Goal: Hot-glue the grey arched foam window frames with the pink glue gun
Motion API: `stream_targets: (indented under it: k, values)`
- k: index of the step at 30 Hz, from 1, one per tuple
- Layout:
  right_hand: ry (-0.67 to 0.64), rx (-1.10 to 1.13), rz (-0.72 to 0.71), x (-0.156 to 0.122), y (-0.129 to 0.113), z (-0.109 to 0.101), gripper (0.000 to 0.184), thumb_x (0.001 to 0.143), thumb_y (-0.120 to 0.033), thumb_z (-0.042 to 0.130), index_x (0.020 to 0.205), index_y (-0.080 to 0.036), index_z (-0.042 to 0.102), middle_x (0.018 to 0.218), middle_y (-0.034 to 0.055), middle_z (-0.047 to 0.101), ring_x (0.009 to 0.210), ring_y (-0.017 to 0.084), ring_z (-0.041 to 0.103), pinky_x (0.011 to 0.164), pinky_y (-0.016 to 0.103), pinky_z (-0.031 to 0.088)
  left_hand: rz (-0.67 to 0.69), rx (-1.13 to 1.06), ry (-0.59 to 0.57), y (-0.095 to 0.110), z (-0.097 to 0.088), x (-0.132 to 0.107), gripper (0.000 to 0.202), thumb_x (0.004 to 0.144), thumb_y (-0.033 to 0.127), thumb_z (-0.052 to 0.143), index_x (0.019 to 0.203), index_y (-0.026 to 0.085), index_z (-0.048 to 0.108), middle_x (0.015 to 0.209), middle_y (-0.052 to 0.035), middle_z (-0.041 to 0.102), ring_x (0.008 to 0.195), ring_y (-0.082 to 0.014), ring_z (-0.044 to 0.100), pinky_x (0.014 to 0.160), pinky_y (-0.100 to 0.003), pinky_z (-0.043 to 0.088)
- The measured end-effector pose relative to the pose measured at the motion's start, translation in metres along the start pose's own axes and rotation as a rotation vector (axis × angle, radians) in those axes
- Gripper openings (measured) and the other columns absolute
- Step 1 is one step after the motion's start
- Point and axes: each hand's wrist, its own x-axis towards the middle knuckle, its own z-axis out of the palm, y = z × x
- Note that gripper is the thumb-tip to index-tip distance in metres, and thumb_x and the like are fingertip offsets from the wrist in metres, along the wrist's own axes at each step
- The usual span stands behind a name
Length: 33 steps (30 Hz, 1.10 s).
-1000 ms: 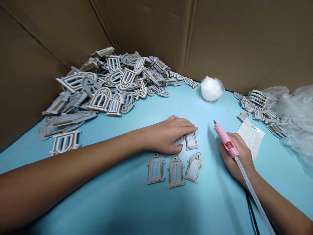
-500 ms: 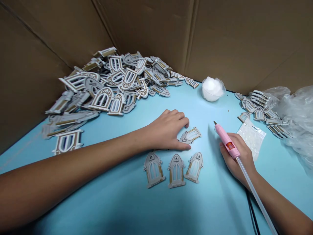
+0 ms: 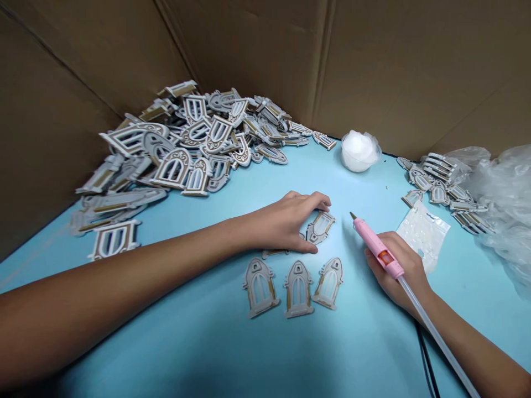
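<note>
My left hand rests on the blue table, fingers and thumb pinched on a small grey arched window piece lying flat. Another piece peeks out under the palm. Three more window pieces lie in a row just in front of that hand. My right hand grips a pink glue pen with a clear stick out its back; its tip points at the pinched piece, a short gap away.
A big heap of window pieces fills the back left. A white cup stands at the back, a smaller pile and plastic bags at the right. Cardboard walls close the back.
My left hand turned the window piece and closed its fingers over its top. The glue pen shifted left and a little down, nearer the piece.
</note>
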Motion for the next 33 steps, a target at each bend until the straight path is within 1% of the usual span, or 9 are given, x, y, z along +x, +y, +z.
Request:
stream_targets:
  k: [2, 5, 8, 12, 15, 19, 23, 28, 33]
  values:
    - [-0.043, 0.044, -0.018, -0.003, -0.001, 0.0, 0.012, 0.093, -0.012, 0.057, 0.099, -0.022, 0.06, 0.088, 0.0044, 0.066, 0.074, 0.017, 0.065, 0.061, 0.03, 0.052, 0.054, -0.016, 0.059, 0.0, 0.003, 0.0, 0.082, 0.075, 0.037, 0.088, 0.139, 0.023, 0.039, 0.136, -0.0123, 0.062, 0.125, -0.0318, 0.058, 0.101, -0.041, 0.044]
    - [-0.091, 0.11, -0.033, -0.007, -0.004, 0.001, 0.011, 0.095, -0.012, 0.055, 0.096, -0.022, 0.059, 0.087, 0.0045, 0.063, 0.072, 0.017, 0.063, 0.06, 0.03, 0.05, 0.197, 0.009, 0.146, 0.0, 0.009, -0.002, 0.089, 0.073, 0.033, 0.091, 0.143, 0.024, 0.036, 0.138, -0.0135, 0.06, 0.126, -0.0315, 0.058, 0.103, -0.041, 0.044]
    - [-0.118, 0.129, -0.055, -0.008, -0.009, 0.001, 0.012, 0.097, -0.011, 0.052, 0.092, -0.021, 0.056, 0.083, 0.0033, 0.058, 0.068, 0.016, 0.058, 0.056, 0.028, 0.047, 0.329, 0.05, 0.201, 0.0, 0.015, -0.003, 0.088, 0.076, 0.034, 0.091, 0.144, 0.024, 0.035, 0.137, -0.0145, 0.061, 0.125, -0.0315, 0.058, 0.105, -0.043, 0.041]
    - [-0.123, 0.127, -0.05, -0.007, -0.013, 0.002, 0.016, 0.1, -0.01, 0.048, 0.09, -0.021, 0.054, 0.08, 0.0014, 0.054, 0.065, 0.014, 0.053, 0.054, 0.027, 0.044, 0.43, 0.068, 0.247, -0.001, 0.017, -0.004, 0.083, 0.082, 0.037, 0.088, 0.144, 0.026, 0.033, 0.137, -0.0141, 0.062, 0.125, -0.0304, 0.058, 0.104, -0.042, 0.04]
    - [-0.109, 0.117, -0.047, -0.008, -0.013, 0.003, 0.017, 0.101, -0.011, 0.048, 0.089, -0.022, 0.054, 0.081, 0.0018, 0.054, 0.067, 0.015, 0.053, 0.055, 0.027, 0.044, 0.448, 0.074, 0.231, -0.001, 0.017, -0.004, 0.077, 0.087, 0.043, 0.083, 0.144, 0.026, 0.034, 0.136, -0.014, 0.063, 0.125, -0.03, 0.058, 0.104, -0.042, 0.039]
    - [-0.098, 0.091, -0.047, -0.009, -0.014, 0.004, 0.018, 0.1, -0.011, 0.049, 0.087, -0.023, 0.053, 0.08, 0.0017, 0.054, 0.067, 0.015, 0.053, 0.055, 0.027, 0.043, 0.398, 0.091, 0.202, -0.001, 0.016, -0.005, 0.07, 0.09, 0.05, 0.078, 0.144, 0.025, 0.04, 0.135, -0.0147, 0.065, 0.125, -0.0309, 0.059, 0.106, -0.044, 0.037]
    - [-0.086, 0.072, -0.05, -0.009, -0.015, 0.004, 0.02, 0.099, -0.009, 0.048, 0.086, -0.023, 0.052, 0.077, 0.0004, 0.051, 0.063, 0.014, 0.05, 0.052, 0.027, 0.04, 0.407, 0.101, 0.224, 0.0, 0.016, -0.005, 0.07, 0.09, 0.051, 0.078, 0.144, 0.025, 0.04, 0.134, -0.0146, 0.065, 0.124, -0.0308, 0.059, 0.106, -0.044, 0.037]
    - [-0.085, 0.078, -0.036, -0.011, -0.015, 0.005, 0.019, 0.099, -0.01, 0.049, 0.087, -0.023, 0.052, 0.078, 0.001, 0.053, 0.066, 0.015, 0.053, 0.054, 0.027, 0.042, 0.499, 0.105, 0.276, 0.0, 0.017, -0.003, 0.07, 0.092, 0.048, 0.077, 0.143, 0.025, 0.036, 0.134, -0.014, 0.065, 0.124, -0.0291, 0.06, 0.104, -0.041, 0.038]
    - [-0.091, 0.063, -0.076, -0.008, -0.015, 0.002, 0.019, 0.098, -0.008, 0.049, 0.086, -0.023, 0.049, 0.076, -0.0008, 0.048, 0.061, 0.014, 0.048, 0.051, 0.026, 0.038, 0.526, 0.102, 0.314, 0.001, 0.015, -0.003, 0.071, 0.091, 0.046, 0.078, 0.143, 0.024, 0.035, 0.132, -0.0134, 0.066, 0.122, -0.0282, 0.06, 0.103, -0.039, 0.038]
